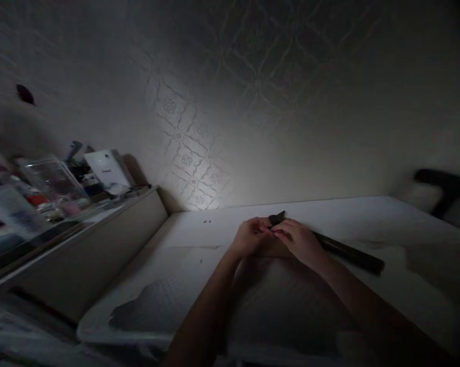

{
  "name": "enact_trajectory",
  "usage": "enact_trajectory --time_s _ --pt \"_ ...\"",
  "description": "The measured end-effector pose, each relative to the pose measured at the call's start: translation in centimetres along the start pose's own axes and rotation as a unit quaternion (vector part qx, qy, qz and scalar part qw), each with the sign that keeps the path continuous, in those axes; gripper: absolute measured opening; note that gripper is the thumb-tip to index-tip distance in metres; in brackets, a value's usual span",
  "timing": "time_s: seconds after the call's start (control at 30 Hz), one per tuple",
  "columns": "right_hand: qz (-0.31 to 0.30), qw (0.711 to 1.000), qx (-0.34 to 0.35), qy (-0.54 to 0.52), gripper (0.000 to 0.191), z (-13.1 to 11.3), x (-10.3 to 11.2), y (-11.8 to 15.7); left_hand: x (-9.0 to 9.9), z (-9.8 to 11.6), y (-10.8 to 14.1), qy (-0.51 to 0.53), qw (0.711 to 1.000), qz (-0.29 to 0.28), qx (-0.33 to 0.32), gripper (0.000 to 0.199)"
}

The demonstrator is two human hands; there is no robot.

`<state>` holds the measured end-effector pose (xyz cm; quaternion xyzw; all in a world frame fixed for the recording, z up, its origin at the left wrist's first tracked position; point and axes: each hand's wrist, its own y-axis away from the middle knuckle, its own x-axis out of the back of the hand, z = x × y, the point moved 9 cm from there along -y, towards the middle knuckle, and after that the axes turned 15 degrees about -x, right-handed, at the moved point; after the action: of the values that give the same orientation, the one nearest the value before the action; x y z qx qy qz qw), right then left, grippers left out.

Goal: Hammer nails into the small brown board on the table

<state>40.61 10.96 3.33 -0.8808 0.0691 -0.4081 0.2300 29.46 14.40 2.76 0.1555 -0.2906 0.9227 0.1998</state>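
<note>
My left hand [250,237] and my right hand [298,242] meet above the white table, fingertips pinched close together. Whatever small thing lies between the fingers is too dark and tiny to make out. Beneath both hands is a flat brownish piece [271,248], partly covered by them. A dark long-handled tool [350,252], hammer-like in outline, lies slantwise behind my right hand. Its pointed dark end [277,218] shows just beyond my fingertips, while the hand hides its middle. Several tiny dark bits [207,221] lie on the table to the left.
The white table [191,234] meets a patterned wall [260,127]. At left, a raised cabinet [111,244] carries a white box [109,168], a clear plastic case [54,178] and clutter. A black armrest-like shape [447,186] stands at the right. The light is dim.
</note>
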Motion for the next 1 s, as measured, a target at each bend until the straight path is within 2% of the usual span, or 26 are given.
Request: enact_trajectory --time_s 0.17,0.4,0.53,0.77,1.0 --pt "0.011 1.0 0.009 -0.015 0.016 -0.4 0.4 0.0 -0.2 -0.2 0.1 0.023 1.0 -0.01 0.014 0.021" --pt "0.012 1.0 -0.001 -0.016 0.015 -0.3 0.3 0.1 0.2 0.4 -0.1 -0.039 0.999 -0.007 -0.026 0.018" --pt "0.028 0.999 -0.016 -0.003 0.018 0.0 0.5 0.1 0.5 0.3 -0.2 -0.068 0.997 -0.004 -0.036 0.024" --pt "0.008 0.999 -0.034 0.029 0.019 0.5 0.0 0.1 1.1 -1.1 -0.1 -0.137 0.99 0.024 0.003 0.026" --pt "0.0 0.998 -0.041 0.042 0.02 0.6 -0.1 0.1 1.0 -2.1 0.4 -0.165 0.985 0.03 0.049 0.023"
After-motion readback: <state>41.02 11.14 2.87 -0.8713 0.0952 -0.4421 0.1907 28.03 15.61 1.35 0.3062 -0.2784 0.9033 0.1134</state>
